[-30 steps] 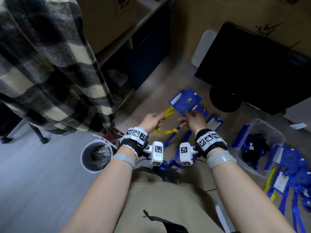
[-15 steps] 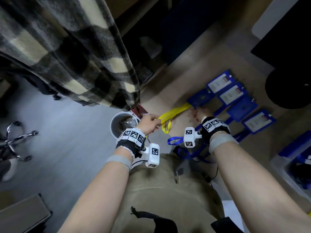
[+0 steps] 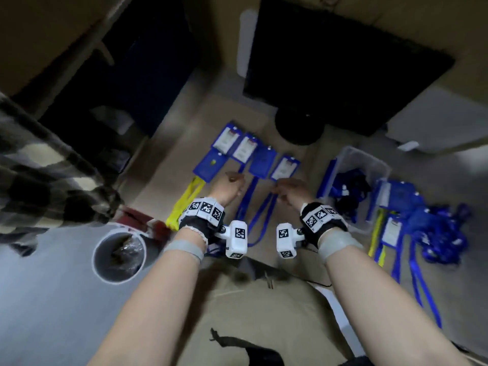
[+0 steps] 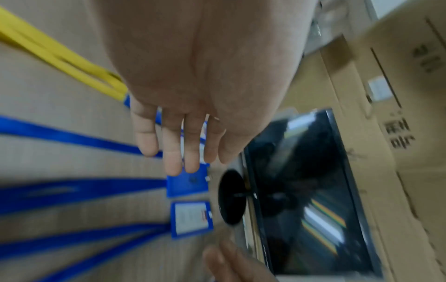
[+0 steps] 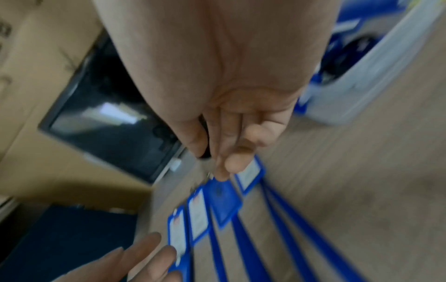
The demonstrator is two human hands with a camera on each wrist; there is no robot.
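Several blue badge holders (image 3: 244, 147) lie side by side on the wooden tabletop (image 3: 163, 165), their blue lanyards (image 3: 253, 204) running back toward me. The leftmost holder (image 3: 208, 165) carries a yellow lanyard (image 3: 184, 204), which lies flat. My left hand (image 3: 233, 178) hovers just above the straps with straight fingers (image 4: 172, 152) and holds nothing. My right hand (image 3: 284, 184) hovers beside it near the rightmost holder (image 3: 285, 167), fingers (image 5: 231, 152) loosely curled and empty.
A clear plastic bin (image 3: 369, 165) with blue lanyards stands to the right, and a pile of more badges and straps (image 3: 427, 223) lies past it. A black monitor (image 3: 343, 62) with a round base (image 3: 298, 128) stands behind. A white waste bin (image 3: 118, 254) and a plaid garment (image 3: 39, 180) are on the left.
Both hands have let go of the yellow lanyard and its badge, which now lie at the left end of the row. The hands have drawn together over the blue straps.
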